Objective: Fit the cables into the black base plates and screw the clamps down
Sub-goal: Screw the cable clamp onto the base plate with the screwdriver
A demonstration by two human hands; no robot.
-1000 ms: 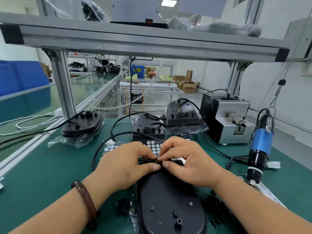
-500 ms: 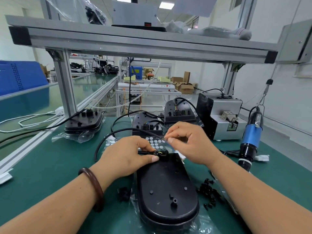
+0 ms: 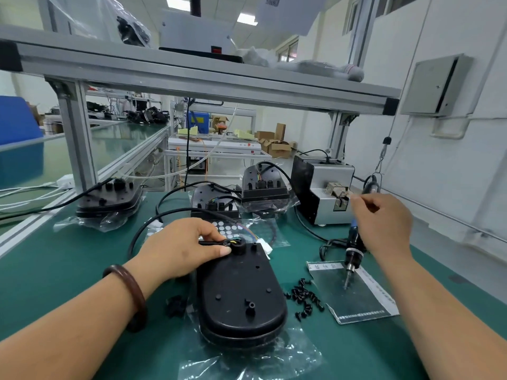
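Green matting covers the tabletop [image 3: 55,270], and on it, over a crinkled clear plastic bag [image 3: 247,357], lies the black base plate [image 3: 238,294] — a smooth, matte oval shell studded with small pegs and holes. Its long axis runs away from the person, with the rounded end nearest. At the far end the black cable [image 3: 142,231] comes in from the left and its thin coloured wires [image 3: 247,233] fan out beside a round black collar [image 3: 238,246]. The left hand [image 3: 181,248] has its grip pinched on the cable end, thumb and forefinger pressing it at the plate's far edge. Loose black screws [image 3: 304,297] lie scattered just right of the plate, near the blue electric screwdriver [image 3: 352,250]. The right hand [image 3: 384,220] is raised at the grey metal screw feeder [image 3: 326,193], fingers curled, fingertips together — possibly on a screw, though I cannot tell.
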